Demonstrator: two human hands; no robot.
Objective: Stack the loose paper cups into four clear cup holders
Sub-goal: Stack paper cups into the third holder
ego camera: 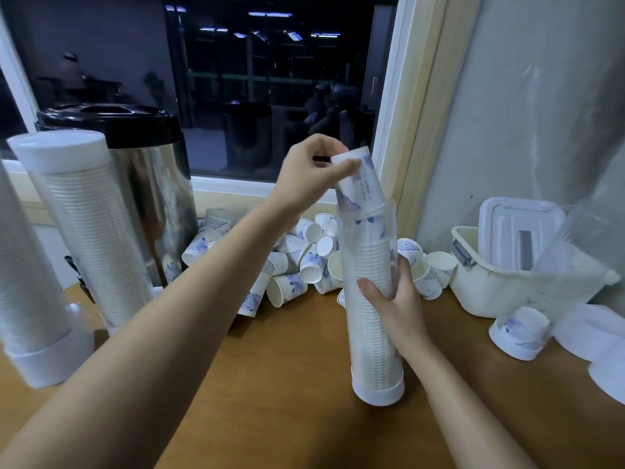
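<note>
A clear cup holder (373, 333) stands upright on the wooden table, packed with stacked white paper cups and closed by a white cap at its base. My right hand (395, 299) grips the holder around its middle. My left hand (311, 174) pinches an upside-down paper cup (360, 179) with blue print, tilted and partly inside the holder's open top. A pile of loose paper cups (291, 262) lies behind, against the window sill. Two filled holders stand at the left, one (88, 231) capped in white, the other (30, 299) at the frame edge.
A steel urn (148, 184) with a black lid stands back left. A white plastic bin (500, 282) with a lid inside it sits at the right by the wall. One cup (519, 333) lies in front of it beside white caps (605, 346).
</note>
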